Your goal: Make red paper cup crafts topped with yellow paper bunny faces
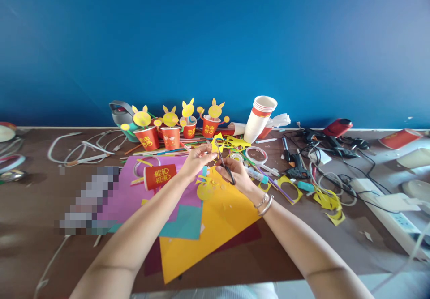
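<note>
Yellow paper piece (217, 143), small, flat, angular, held up over the middle of the table (268, 258), toward the far edge. Left hand (199, 158) has it pinched, thumb and fingers closed on it. Right hand (237, 173) is curled round the dark handles of the metal scissors (230, 177); blades reach up to the paper, can't tell how far apart they are. Metal bracelets (266, 204) on right wrist.

Under the hands: smooth orange-yellow sheet (215, 232), one corner near the table's near edge, with a round yellow cutout (205, 190) and small scraps on top. Teal sheet (186, 222), purple sheet (126, 173) and dark red sheet (242, 237) overlap it. Red paper cup (161, 176) with gold print lies sideways on the purple. Left forearm crosses the sheets, hiding parts of them.

Along the far edge: four upright red cups (147, 138) with yellow paper heads, pointed ears; tall stack of paper cups (255, 122), leaning; grey flask (122, 114) behind, left.

Right of the hands: tape roll (256, 155), clear tube with teal cap (257, 175), yellow offcuts with round holes (291, 189), black glue gun (297, 168), tangled cords. White power strip (379, 211) runs toward the near right corner. White cable (82, 149) coils at far left.
</note>
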A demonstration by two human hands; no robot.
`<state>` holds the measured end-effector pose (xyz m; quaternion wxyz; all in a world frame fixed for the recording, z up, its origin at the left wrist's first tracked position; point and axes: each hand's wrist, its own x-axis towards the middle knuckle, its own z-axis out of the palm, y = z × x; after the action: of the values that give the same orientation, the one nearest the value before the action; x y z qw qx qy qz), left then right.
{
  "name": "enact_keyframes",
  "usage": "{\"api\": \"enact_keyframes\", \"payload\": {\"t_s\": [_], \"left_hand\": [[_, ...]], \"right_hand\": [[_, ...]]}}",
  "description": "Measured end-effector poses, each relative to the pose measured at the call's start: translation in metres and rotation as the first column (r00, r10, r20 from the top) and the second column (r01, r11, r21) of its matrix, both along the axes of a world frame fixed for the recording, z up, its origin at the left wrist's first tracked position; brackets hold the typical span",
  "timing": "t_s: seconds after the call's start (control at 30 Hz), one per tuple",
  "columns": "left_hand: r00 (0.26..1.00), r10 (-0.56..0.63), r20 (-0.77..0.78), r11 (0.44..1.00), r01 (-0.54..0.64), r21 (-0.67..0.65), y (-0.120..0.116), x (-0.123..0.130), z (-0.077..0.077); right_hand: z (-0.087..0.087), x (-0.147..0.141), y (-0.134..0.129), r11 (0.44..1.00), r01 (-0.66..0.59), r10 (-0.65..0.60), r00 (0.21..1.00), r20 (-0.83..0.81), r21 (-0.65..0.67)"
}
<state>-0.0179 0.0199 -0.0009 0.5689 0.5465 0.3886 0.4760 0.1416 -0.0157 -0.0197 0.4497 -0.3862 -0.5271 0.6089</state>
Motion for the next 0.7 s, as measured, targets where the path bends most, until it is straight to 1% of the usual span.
{"api": "enact_keyframes", "payload": {"t_s": [0.27, 0.47, 0.7], "left_hand": [[0.997, 0.032, -0.073, 0.999, -0.031, 0.008, 0.0031, -0.0034, -0.0014], [0.997, 0.031, -0.065, 0.999, -0.030, 0.013, 0.0033, -0.0044, 0.0002], [0.996, 0.055, -0.074, 0.998, -0.056, -0.001, 0.0035, -0.0050, -0.0001]], "right_hand": [[0.0045, 0.0008, -0.0012, 1.000, -0.006, 0.006, 1.000, 0.010, -0.005], [0.0075, 0.0010, -0.0016, 1.000, -0.012, 0.012, 1.000, 0.022, 0.004], [0.0082, 0.0022, -0.0009, 1.000, -0.011, 0.011, 0.999, 0.030, 0.009]]}}
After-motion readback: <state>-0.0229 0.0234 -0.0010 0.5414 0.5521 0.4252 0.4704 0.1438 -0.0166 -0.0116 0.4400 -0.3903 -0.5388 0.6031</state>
